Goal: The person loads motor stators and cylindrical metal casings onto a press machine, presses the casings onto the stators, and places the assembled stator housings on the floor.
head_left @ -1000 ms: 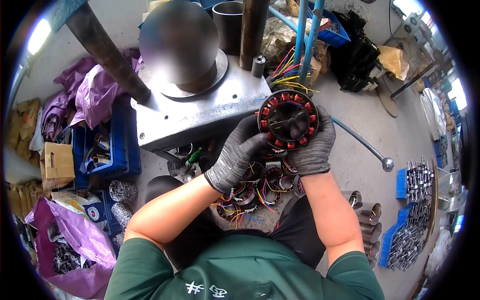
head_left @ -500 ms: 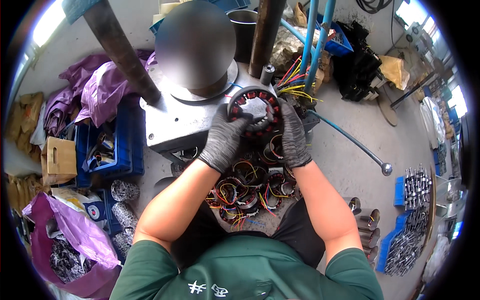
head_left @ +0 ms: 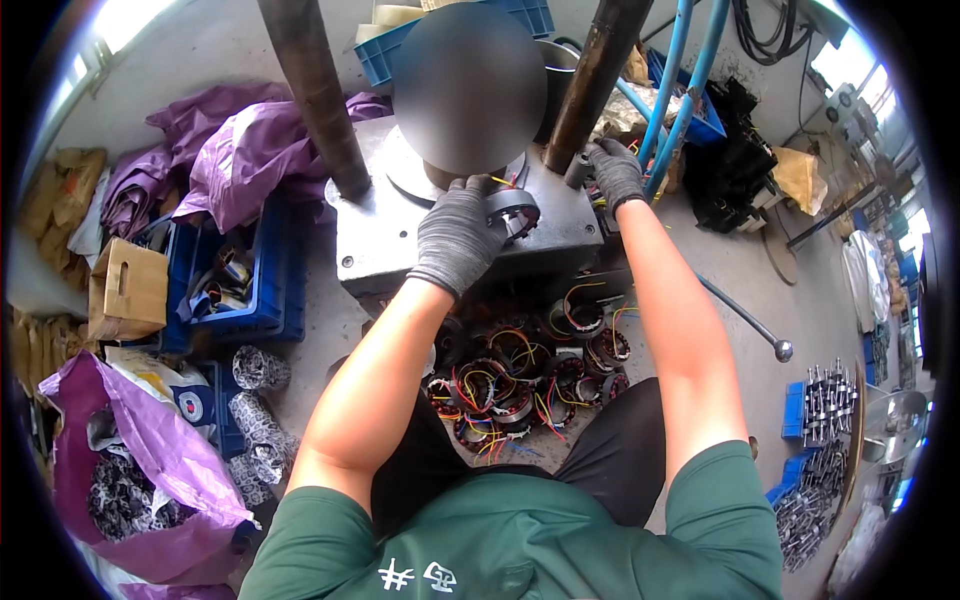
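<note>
My left hand point(head_left: 459, 237), in a grey knit glove, grips a motor stator point(head_left: 513, 212), a dark steel ring with windings inside. The ring is tipped on its side over the front of the metal press table point(head_left: 385, 262), and short red and yellow leads show above it. My right hand point(head_left: 615, 172), gloved alike, reaches past the table's right corner beside a small upright metal cylinder point(head_left: 578, 170). Its fingers are curled, and what they hold, if anything, is hidden. Below the table lies a heap of wound stators point(head_left: 515, 375) with coloured leads.
Two dark steel columns point(head_left: 318, 95) point(head_left: 600, 85) rise from the table around a blurred round shape point(head_left: 470, 90). A ball-ended lever point(head_left: 745, 318) sticks out at right. Blue crates point(head_left: 285, 270) and a purple sack point(head_left: 150, 450) stand left; metal shafts point(head_left: 830, 400) lie right.
My right hand has left the stator and moved to the far right, to the table corner. The left hand now holds the stator alone, turned on its side. The view has shifted.
</note>
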A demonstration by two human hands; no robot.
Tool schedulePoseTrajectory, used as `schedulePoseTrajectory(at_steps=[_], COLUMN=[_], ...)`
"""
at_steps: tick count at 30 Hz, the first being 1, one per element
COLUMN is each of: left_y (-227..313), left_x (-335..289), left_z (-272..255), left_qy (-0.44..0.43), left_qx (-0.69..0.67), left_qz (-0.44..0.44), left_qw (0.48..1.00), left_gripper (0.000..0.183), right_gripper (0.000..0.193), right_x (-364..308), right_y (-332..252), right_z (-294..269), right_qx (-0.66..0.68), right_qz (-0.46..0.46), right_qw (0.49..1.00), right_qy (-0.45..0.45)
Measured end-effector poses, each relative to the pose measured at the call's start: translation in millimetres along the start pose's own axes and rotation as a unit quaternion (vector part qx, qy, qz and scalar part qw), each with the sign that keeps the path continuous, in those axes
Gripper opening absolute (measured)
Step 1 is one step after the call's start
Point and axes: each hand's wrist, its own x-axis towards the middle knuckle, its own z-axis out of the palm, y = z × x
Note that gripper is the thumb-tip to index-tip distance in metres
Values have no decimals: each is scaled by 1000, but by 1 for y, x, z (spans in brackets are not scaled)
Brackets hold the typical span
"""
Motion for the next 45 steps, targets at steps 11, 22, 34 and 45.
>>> schedulePoseTrajectory(at_steps=[11, 22, 34, 45], left_y=[-26, -9, 45, 41], left_x=[3, -37, -67, -65], left_z=[42, 55, 39, 43], left_qy=[52, -38, -164, -166], left_qx=[-117, -567, -528, -548], left_qz=[64, -193, -164, -151], left_qw=[990, 800, 817, 806], left_gripper=[75, 59, 66, 65], right_gripper=[20, 19, 18, 17], right_x=[-164, -242, -264, -263], right_y=[-57, -53, -68, -61], right_z=[-72, -124, -141, -137], right_qx=[479, 386, 407, 251], right_qz=[-11, -21, -87, -99], right_qw=[874, 921, 906, 956], right_qy=[77, -49, -76, -119])
